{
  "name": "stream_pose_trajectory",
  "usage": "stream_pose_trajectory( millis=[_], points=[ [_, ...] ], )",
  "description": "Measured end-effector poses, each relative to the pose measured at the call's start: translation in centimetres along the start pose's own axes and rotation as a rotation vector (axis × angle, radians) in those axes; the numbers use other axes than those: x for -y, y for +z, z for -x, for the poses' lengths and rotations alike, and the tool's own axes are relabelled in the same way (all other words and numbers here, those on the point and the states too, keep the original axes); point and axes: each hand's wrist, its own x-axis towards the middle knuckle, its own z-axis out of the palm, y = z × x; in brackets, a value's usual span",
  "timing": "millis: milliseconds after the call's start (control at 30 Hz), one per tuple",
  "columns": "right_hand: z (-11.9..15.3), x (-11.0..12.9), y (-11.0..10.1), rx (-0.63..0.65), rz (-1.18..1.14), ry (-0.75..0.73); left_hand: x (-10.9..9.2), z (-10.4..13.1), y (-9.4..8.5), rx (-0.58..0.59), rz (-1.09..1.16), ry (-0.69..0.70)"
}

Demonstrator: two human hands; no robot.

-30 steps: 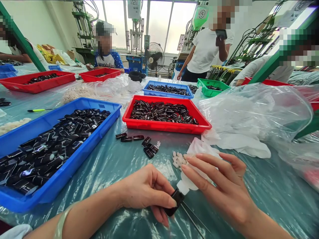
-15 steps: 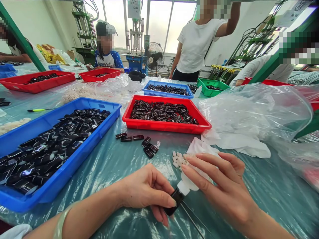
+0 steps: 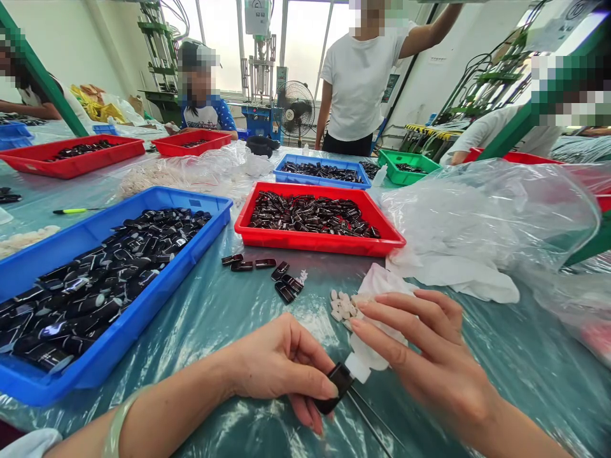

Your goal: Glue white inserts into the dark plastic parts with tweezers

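My left hand (image 3: 286, 366) pinches a glossy black piece (image 3: 338, 385) between thumb and fingers, low in the middle of the view. Against the upper right end of that piece is the white tip of a small white bottle (image 3: 375, 350). The bottle lies under the curved fingers of my right hand (image 3: 429, 362), whose thumb is hidden. Two thin metal prongs (image 3: 370, 416) extend down to the right from beneath the black piece; what holds them is hidden. Small whitish pieces (image 3: 341, 306) lie just beyond my right fingertips.
Black pieces fill a blue tray (image 3: 107, 356) at left and a red tray (image 3: 319, 242) ahead. Several loose black pieces (image 3: 285, 291) lie before the red tray. Clear plastic bags (image 3: 477, 210) are heaped at right. A person in white (image 3: 356, 83) stands across the table; others sit around.
The white bottle has tilted, its tip shifting slightly right and down, and my right hand has moved a little with it. My left hand is almost unchanged. The standing person has moved left.
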Motion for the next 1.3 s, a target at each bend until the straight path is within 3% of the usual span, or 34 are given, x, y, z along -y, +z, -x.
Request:
stream_pose_trajectory(
  millis=[1300],
  points=[
    [-0.15,0.02,0.00,0.028,-0.024,-0.004,-0.11,0.06,-0.01,0.013,0.009,0.003]
  ],
)
